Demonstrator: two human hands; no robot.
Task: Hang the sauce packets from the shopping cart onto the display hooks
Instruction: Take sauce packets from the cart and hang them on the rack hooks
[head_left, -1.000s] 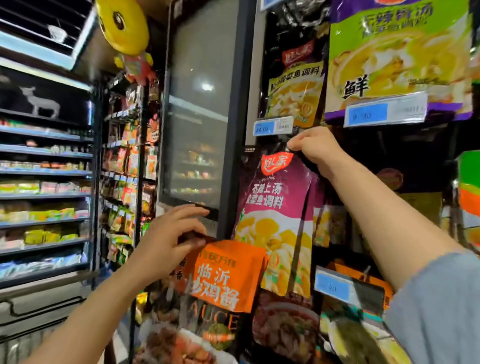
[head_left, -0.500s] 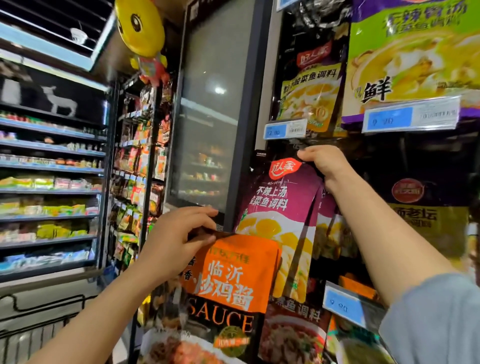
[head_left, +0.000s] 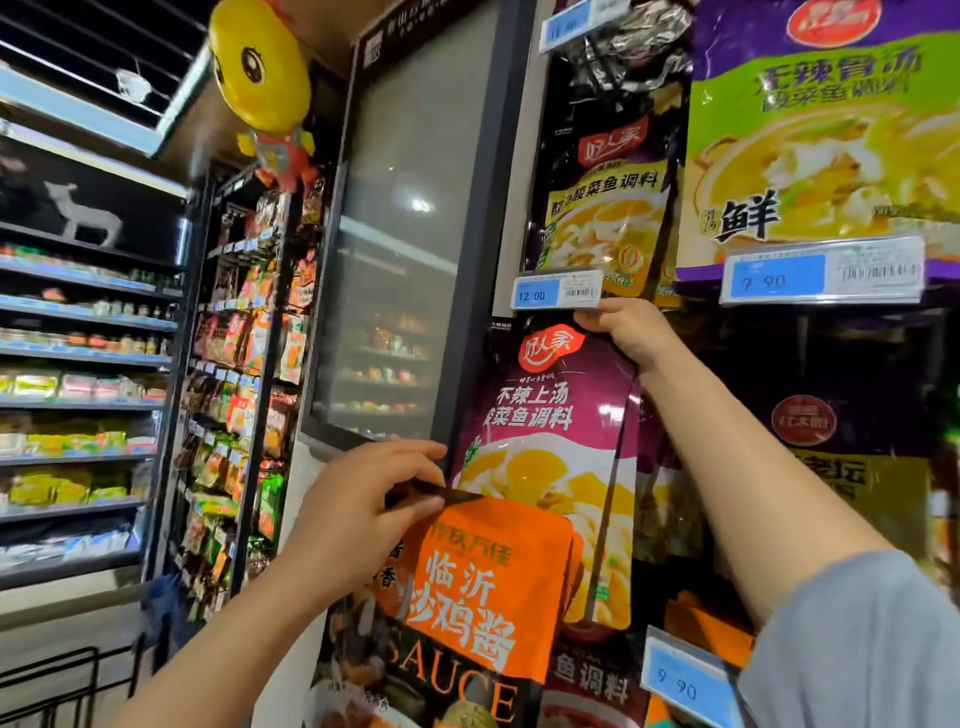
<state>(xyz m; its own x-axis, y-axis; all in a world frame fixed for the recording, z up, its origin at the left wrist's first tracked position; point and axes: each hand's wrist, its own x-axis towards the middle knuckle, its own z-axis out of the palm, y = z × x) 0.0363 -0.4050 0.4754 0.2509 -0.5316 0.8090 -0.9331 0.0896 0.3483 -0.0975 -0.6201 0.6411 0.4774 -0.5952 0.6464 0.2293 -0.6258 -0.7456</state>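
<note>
**Purple packet held up at the hooks**

The right hand (head_left: 631, 332) grips the purple sauce packet (head_left: 550, 447) by its top edge, just under a price tag (head_left: 557, 289). Below, the left hand (head_left: 363, 512) pinches the orange packet's (head_left: 483, 587) top corner.

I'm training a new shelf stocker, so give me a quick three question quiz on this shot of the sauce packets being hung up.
1. True or false: the right hand holds the top of the purple packet just under the 12.00 price tag.
2. Which packet does the left hand pinch at its top edge?
A. the orange packet
B. the green and purple packet
C. the dark packet above the 12.00 tag
3. Fill in: the tag under the green and purple packet reads ____.

Key: 1 true; 2 A; 3 9.90
</note>
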